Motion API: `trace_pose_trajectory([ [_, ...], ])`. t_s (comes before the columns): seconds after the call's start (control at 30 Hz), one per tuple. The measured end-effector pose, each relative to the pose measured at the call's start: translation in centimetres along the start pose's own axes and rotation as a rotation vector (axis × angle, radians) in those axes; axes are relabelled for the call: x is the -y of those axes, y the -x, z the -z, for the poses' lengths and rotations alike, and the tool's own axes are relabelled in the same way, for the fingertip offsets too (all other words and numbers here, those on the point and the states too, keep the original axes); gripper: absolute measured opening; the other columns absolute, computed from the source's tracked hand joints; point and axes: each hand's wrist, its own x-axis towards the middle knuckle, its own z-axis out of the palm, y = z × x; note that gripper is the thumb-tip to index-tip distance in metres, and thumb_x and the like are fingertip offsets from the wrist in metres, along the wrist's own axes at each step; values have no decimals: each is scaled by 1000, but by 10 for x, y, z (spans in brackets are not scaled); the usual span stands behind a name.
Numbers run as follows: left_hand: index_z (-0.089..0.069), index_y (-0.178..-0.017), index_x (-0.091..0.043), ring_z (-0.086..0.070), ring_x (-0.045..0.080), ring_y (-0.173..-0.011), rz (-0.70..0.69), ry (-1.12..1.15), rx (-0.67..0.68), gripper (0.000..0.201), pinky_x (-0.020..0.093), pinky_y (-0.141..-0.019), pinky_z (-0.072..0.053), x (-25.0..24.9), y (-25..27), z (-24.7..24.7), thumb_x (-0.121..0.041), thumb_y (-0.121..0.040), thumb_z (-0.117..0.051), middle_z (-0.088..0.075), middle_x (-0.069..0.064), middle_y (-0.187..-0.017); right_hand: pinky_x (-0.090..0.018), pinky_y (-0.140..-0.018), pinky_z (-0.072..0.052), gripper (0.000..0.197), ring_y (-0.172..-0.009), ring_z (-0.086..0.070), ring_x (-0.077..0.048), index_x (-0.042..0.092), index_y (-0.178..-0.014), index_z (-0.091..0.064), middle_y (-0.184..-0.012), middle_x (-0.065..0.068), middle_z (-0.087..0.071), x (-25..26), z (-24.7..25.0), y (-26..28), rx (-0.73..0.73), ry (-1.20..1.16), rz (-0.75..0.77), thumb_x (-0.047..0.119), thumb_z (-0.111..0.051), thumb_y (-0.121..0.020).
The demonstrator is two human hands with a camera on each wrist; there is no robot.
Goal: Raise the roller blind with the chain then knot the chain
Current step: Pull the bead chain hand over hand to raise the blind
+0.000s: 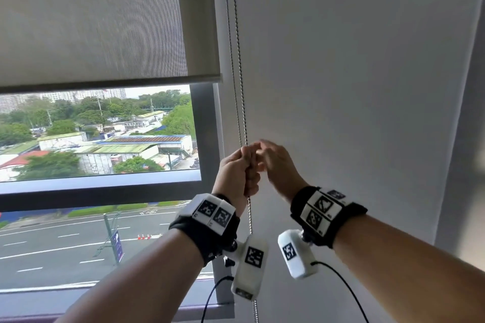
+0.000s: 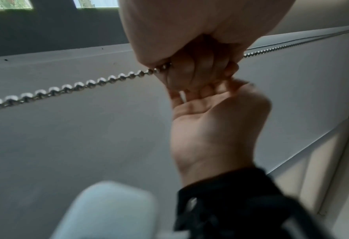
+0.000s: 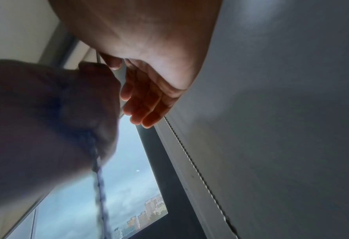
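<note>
The grey roller blind (image 1: 91,21) is part-way up, its bottom bar (image 1: 110,81) across the upper half of the window. A metal bead chain (image 1: 239,73) hangs in two strands along the white wall to the blind's right. My left hand (image 1: 242,165) grips one strand in a fist; in the left wrist view the chain (image 2: 77,85) runs out of that left hand (image 2: 190,32). My right hand (image 1: 273,157) is beside it on the right with straight fingers (image 3: 145,105) reaching to the left fist, holding nothing. The chain (image 3: 99,177) drops below the left hand (image 3: 46,113).
A dark window frame (image 1: 207,126) and sill (image 1: 99,193) stand left of the chain. White wall (image 1: 341,60) fills the right side. Black cables (image 1: 349,294) hang from the wrist cameras below both hands.
</note>
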Motion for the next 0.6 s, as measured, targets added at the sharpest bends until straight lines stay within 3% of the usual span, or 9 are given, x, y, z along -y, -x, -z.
trace_pose_trajectory([
  [0.07, -49, -62, -18, -21, 5, -33, 15, -15, -2, 38, 16, -39, -9, 6, 2, 2, -24, -98, -37, -32, -7, -45, -24, -61, -50, 31, -65, -61, -13, 9, -89, -66, -71, -2, -65, 18, -1, -12, -7, 12, 24, 22, -38, -84],
  [0.13, -46, -60, -18, -19, 6, -34, 26, -59, -17, 38, 14, -39, -11, 13, 3, 6, -16, -96, -34, -30, -6, -46, -31, -64, -53, 35, -73, -64, -24, 4, -98, -64, -75, -11, -65, 36, -5, -20, 7, -21, 46, 24, -35, -94],
  [0.27, -40, -57, -17, -17, 8, -35, 50, -132, -63, 37, 15, -41, -8, 27, 9, 16, -3, -89, -27, -26, -5, -45, -35, -59, -53, 36, -67, -63, -30, 5, -100, -59, -72, -13, -63, 60, -15, -39, 19, -65, 62, 23, -29, -104],
  [0.33, -42, -57, -16, -18, 10, -38, 57, -183, -92, 36, 20, -43, -7, 36, 13, 21, -2, -88, -29, -27, -5, -45, -31, -52, -51, 38, -55, -56, -26, 9, -96, -58, -66, -10, -58, 63, -21, -44, 12, -82, 54, 29, -28, -105],
  [0.43, -47, -50, -19, -21, 13, -46, 60, -231, -112, 44, 33, -52, -8, 45, 18, 26, -3, -88, -34, -29, 0, -52, -22, -40, -30, 41, -39, -34, -13, 16, -73, -50, -55, -1, -42, 58, -32, -43, -55, -144, -11, 33, -30, -105],
  [0.53, -50, -43, -20, -26, 13, -49, 60, -204, -81, 53, 34, -53, -12, 52, 21, 29, -10, -94, -39, -33, 2, -56, -23, -42, -23, 46, -37, -25, -7, 22, -59, -33, -49, 8, -31, 46, -41, -41, -119, -83, 15, 38, -30, -102],
  [0.6, -52, -44, -20, -29, 12, -48, 64, -188, -69, 54, 32, -52, -17, 57, 22, 32, -16, -96, -40, -36, -1, -52, -25, -45, -21, 47, -38, -24, -6, 22, -57, -30, -47, 10, -29, 41, -44, -39, -122, -37, 31, 40, -29, -100],
])
